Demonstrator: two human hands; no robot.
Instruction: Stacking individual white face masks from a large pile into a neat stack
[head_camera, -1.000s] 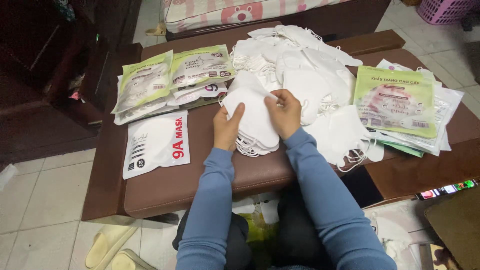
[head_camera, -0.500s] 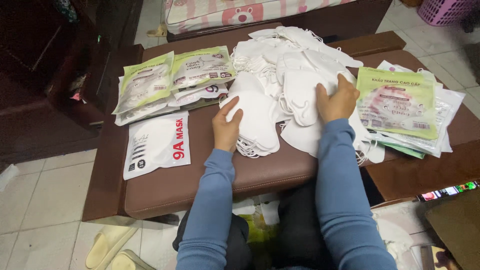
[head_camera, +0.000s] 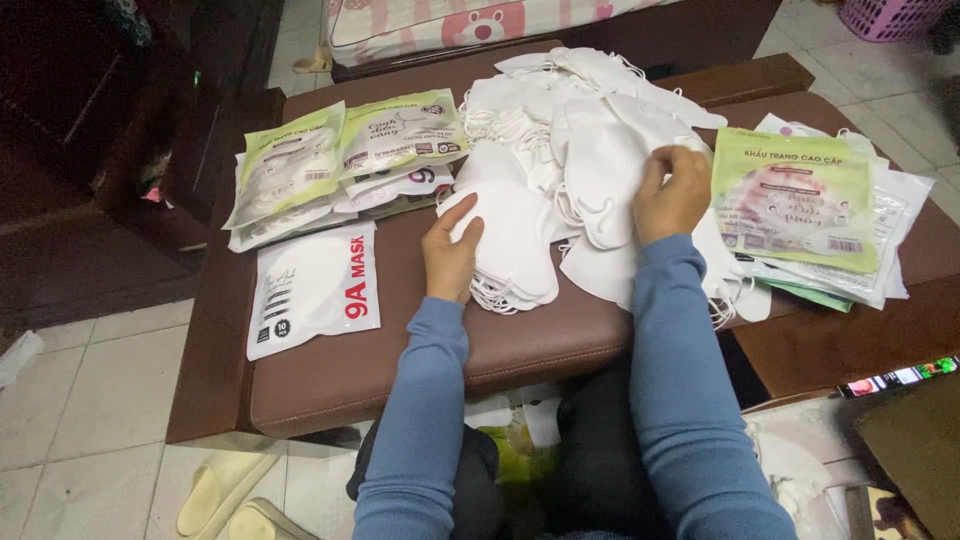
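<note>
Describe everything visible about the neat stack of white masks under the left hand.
The stack of white masks lies flat on the brown padded bench, folded, edges roughly aligned, thin ear loops poking out at its lower edge. The fabric looks soft and matte. The left hand rests on its left side; its right edge meets the loose mask pile.

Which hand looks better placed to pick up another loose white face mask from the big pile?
Probably the right hand: it already touches the loose white fabric masks, while the left hand rests on the neat stack.

One camera on my head, tilted down.
It looks closely over the padded brown leather bench (head_camera: 400, 350) before my knees.
</note>
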